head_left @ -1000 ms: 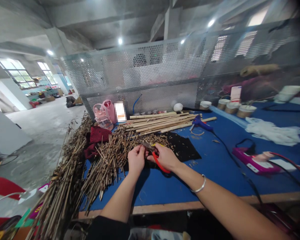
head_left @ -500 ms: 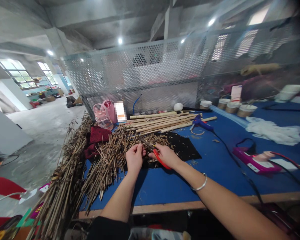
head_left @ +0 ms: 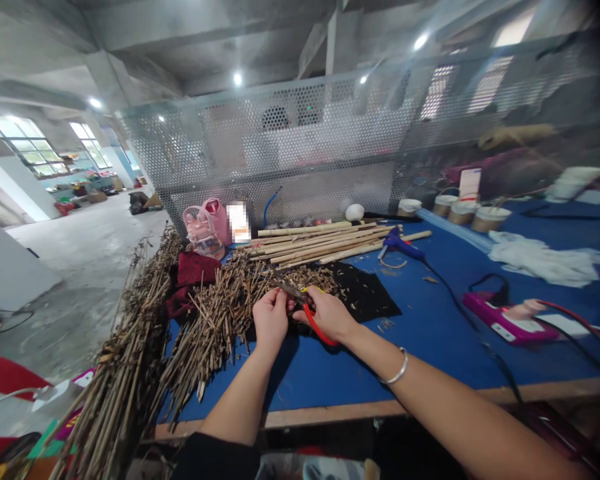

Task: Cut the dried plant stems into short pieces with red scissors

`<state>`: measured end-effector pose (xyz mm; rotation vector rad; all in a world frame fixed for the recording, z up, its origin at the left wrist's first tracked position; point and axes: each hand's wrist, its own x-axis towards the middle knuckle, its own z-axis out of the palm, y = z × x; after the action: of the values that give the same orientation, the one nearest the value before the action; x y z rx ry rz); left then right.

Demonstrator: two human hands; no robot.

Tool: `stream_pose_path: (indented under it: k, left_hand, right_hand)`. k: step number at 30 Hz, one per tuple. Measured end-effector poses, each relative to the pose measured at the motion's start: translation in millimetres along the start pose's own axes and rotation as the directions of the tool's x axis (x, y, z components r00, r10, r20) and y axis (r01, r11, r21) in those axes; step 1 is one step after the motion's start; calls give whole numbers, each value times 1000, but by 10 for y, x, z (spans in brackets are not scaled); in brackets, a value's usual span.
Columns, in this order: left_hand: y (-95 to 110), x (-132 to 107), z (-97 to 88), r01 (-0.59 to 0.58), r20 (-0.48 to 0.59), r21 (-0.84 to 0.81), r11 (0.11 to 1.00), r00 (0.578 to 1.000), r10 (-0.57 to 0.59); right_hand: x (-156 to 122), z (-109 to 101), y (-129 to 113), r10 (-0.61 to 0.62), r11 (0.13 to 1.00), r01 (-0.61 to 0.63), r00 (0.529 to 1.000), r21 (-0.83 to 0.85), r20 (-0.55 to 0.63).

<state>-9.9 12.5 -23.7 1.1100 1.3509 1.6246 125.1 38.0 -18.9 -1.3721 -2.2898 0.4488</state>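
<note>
Currently, the right hand [head_left: 327, 315] is gripping red-handled scissors [head_left: 316, 325], fingers wrapping around the handles, with the blades pointing far-left over the left hand [head_left: 271, 317]. The left thumb and forefinger are pressing together just beneath the blades, apparently so that the fingertips are steadying something within cutting reach. Both hands are working above the near edge of a heap of dried stems [head_left: 207, 320] and its scattered bits. A black sheet [head_left: 373, 293] is lying under part of this, presumably catching debris off the blue tabletop [head_left: 420, 333]. Pale wooden sticks [head_left: 325, 243] are lying on the far side; a blue glue gun [head_left: 399, 245] is resting at their right, probably being kept clear of the cutting spot.

Whatever the left fingertips are pinching, if anything, is too small to confirm. The right fingers are partly hiding the handles, blade spread is not showing clearly, and the picture's lower edge is cutting off a stalk bundle [head_left: 113, 373] at left.
</note>
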Motion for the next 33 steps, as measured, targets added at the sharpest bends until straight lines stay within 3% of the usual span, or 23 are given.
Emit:
stream_pose_path:
  k: [9, 16, 20, 25, 29, 33]
  left_hand:
    - [-9, 13, -25, -18, -31, 49, 999, 999, 19]
    - [-49, 57, -21, 69, -58, -81, 994, 996, -73]
    - [-61, 81, -32, 56, -60, -123, 991, 996, -64]
    - [-24, 68, -52, -10, -75, -86, 996, 997, 4]
    - [7, 20, -61, -163, -25, 116, 980, 986, 167]
    - [16, -24, -52, -240, 14, 243, 940, 970, 244]
  right_hand:
    - [15, 11, 33, 12, 999, -12, 1000, -52, -11]
    - [52, 46, 96, 17, 999, -19, 999, 39, 38]
    - [63, 24, 104, 4, 998, -6, 999, 66, 38]
    - [26, -47, 86, -57, 998, 57, 997, 7, 43]
    - [3, -66, 62, -126, 992, 124, 989, 36, 79]
    - [-7, -52, 26, -158, 985, 152, 985, 81, 67]
